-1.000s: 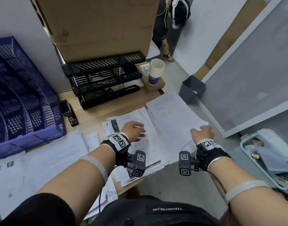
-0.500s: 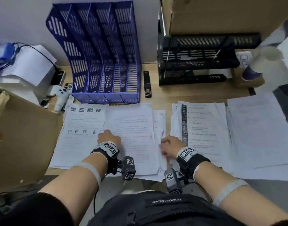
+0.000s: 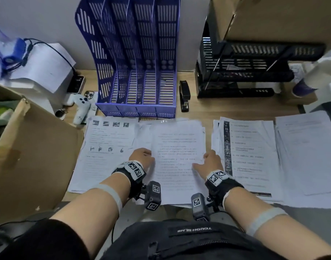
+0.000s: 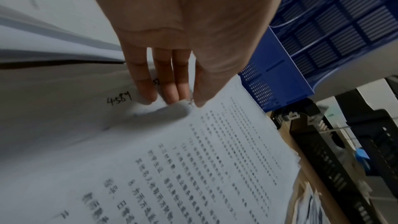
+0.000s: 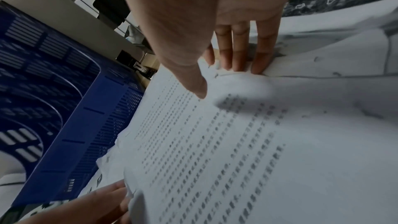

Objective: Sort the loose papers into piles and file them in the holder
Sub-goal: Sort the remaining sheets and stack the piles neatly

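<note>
A blue slotted file holder [image 3: 136,72] stands upright at the back of the desk. Several paper piles lie in front of it: a picture sheet pile [image 3: 108,147] on the left, a text pile [image 3: 177,147] in the middle, a pile with a dark strip [image 3: 245,152], and a far-right pile [image 3: 307,147]. My left hand [image 3: 141,156] pinches the middle pile's left edge [image 4: 211,142], thumb on top and fingers [image 4: 170,94] under it. At the pile's right edge, my right hand [image 3: 207,160] has its thumb on the print [image 5: 215,142] and its fingers [image 5: 241,60] tucked below.
A black stapler [image 3: 184,95] lies right of the holder. A black stacked tray [image 3: 245,72] carries a cardboard box [image 3: 273,17]. Another open cardboard box [image 3: 29,156] crowds the left. A white controller [image 3: 80,107], a phone [image 3: 76,84] and a paper cup [image 3: 307,81] sit near the back.
My view and both hands have swung left, from the right-hand piles to the middle text pile. The hands now grip its two side edges.
</note>
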Demonstrator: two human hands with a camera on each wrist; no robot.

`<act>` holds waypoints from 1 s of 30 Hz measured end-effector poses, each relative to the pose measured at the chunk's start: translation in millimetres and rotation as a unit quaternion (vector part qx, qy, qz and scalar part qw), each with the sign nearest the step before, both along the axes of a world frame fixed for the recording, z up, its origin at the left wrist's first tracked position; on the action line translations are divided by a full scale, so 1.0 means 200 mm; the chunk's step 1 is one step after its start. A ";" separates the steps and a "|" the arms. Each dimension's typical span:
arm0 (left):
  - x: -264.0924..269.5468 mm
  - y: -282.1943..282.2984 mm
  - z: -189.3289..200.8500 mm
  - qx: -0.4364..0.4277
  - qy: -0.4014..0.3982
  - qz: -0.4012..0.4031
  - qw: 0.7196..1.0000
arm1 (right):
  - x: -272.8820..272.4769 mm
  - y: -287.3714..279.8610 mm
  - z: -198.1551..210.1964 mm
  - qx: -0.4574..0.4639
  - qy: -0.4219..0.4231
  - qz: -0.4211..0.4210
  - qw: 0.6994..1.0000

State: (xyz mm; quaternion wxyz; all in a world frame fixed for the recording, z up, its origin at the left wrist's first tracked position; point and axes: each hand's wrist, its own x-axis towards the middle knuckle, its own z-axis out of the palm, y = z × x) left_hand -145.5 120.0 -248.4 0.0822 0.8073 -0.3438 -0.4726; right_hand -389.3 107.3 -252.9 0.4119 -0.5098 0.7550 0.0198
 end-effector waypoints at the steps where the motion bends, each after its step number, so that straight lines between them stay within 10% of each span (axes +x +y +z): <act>1: 0.00 -0.01 -0.01 -0.002 0.001 -0.007 1.000 | 0.00 0.00 0.00 0.002 0.007 -0.011 1.000; 16: -0.03 -0.01 0.04 -0.050 0.151 -0.043 0.986 | -0.01 0.04 -0.03 -0.079 0.041 -0.079 0.993; 30: 0.51 0.16 0.00 -0.110 0.149 0.118 0.976 | 0.45 0.00 0.08 0.004 -0.262 -0.012 0.965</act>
